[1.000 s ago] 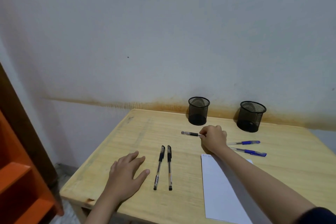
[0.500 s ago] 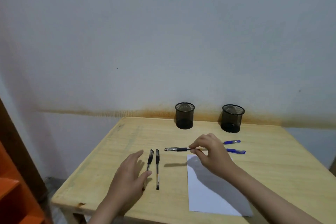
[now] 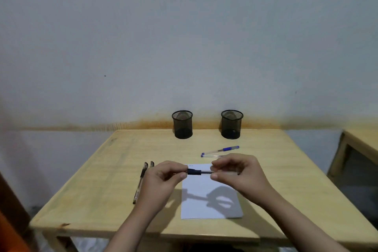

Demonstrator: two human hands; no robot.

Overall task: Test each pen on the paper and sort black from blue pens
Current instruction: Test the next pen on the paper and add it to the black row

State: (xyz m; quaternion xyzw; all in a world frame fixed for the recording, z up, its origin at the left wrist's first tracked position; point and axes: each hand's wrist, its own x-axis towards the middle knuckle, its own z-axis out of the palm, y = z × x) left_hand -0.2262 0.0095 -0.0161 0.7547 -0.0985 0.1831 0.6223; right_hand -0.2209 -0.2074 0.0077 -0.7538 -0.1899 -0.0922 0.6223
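I held the black-grip pen (image 3: 196,172) level above the far edge of the paper (image 3: 210,200), its long axis running side to side between my hands. My left hand (image 3: 163,178) pinched the cap end and my right hand (image 3: 239,172) pinched the barrel, so pulling apart along that axis should uncap it.

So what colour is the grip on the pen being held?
Black, clearest in the head view.

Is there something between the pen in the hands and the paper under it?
Nothing visible. The pen is held by left hand and right hand above the paper, whose surface is bare.
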